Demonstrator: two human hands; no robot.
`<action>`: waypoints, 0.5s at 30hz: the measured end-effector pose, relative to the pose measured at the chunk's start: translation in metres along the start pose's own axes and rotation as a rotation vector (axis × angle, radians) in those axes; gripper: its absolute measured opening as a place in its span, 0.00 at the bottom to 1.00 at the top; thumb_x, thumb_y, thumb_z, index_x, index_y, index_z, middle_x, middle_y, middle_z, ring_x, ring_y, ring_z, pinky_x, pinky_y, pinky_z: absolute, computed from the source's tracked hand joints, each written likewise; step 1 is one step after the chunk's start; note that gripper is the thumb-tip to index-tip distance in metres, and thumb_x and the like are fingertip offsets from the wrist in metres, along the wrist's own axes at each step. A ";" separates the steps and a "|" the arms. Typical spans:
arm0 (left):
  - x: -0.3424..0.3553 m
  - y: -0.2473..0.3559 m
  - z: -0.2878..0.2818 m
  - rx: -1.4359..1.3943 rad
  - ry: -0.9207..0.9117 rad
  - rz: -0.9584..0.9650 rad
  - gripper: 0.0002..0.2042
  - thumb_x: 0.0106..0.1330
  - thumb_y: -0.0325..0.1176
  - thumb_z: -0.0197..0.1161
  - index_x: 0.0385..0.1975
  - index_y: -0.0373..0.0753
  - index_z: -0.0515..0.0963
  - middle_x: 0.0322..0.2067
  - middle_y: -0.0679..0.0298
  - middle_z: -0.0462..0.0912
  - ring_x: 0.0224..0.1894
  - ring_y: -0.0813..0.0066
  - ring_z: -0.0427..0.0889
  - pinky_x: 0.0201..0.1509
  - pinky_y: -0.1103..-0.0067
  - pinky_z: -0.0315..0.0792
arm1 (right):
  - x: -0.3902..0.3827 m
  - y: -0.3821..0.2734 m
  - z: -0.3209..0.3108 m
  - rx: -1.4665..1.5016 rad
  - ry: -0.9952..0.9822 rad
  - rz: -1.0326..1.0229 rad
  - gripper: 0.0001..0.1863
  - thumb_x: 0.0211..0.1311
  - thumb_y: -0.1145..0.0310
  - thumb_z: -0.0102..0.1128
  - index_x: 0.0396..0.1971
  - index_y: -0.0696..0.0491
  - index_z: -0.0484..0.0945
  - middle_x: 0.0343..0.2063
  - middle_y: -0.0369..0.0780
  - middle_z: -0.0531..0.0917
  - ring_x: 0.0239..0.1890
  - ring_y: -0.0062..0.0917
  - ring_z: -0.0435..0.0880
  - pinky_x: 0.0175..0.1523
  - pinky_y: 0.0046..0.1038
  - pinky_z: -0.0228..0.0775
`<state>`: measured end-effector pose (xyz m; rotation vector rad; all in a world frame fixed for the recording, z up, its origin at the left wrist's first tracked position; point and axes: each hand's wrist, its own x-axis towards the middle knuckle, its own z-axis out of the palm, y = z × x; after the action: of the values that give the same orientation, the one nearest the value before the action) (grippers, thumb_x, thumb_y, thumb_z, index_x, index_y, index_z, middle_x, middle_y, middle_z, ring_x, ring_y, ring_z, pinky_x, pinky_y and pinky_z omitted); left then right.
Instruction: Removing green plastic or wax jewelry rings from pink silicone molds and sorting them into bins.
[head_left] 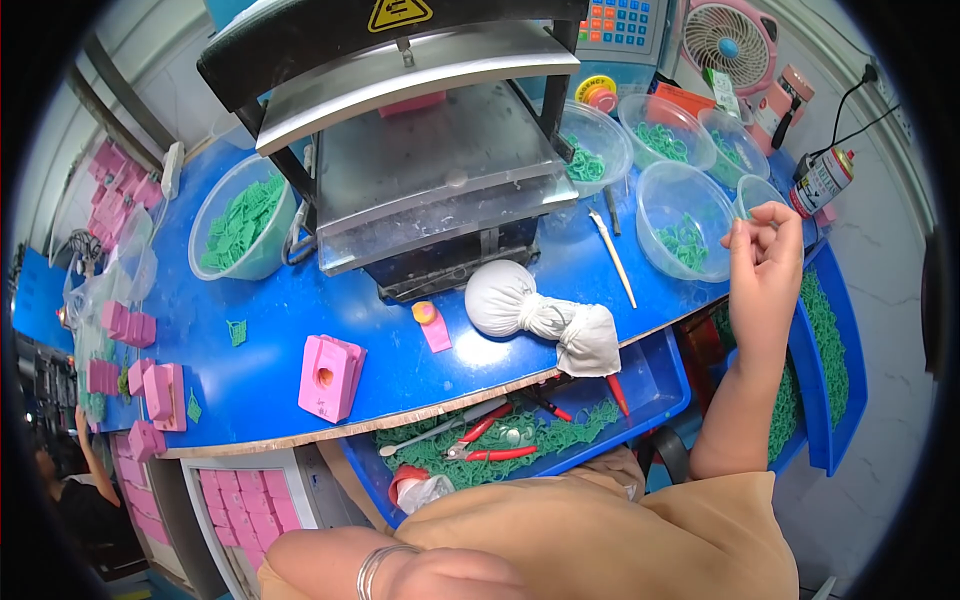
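My right hand is held over the right edge of the blue table, beside a clear plastic tub with green wax-like pieces in it. Its fingers are curled in toward the thumb; anything between them is too small to make out. A smaller clear cup stands just behind the fingers. My left hand lies low against my tan shirt, with silver bangles at the wrist. The lower edge of the picture cuts it off, so its fingers are hidden.
A press machine stands mid-table. Before it lie a tied white cloth pouch, a pink mould block and a brush. A blue drawer holds red-handled pliers and green scraps. A spray can stands right.
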<state>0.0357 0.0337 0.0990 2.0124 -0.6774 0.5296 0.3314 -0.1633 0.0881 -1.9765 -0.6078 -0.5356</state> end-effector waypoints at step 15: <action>-0.329 0.001 0.091 0.133 0.729 -1.220 0.17 0.56 0.44 0.64 0.35 0.39 0.68 0.23 0.64 0.68 0.24 0.72 0.68 0.30 0.82 0.64 | -0.110 0.023 -0.083 -1.130 -1.963 0.109 0.29 0.48 0.40 0.57 0.32 0.53 0.82 0.33 0.39 0.82 0.35 0.33 0.82 0.37 0.32 0.73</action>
<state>-0.2047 0.0375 -0.1434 1.7528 1.0021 0.4718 0.2504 -0.2675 0.0433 -3.0578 -1.4343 1.8544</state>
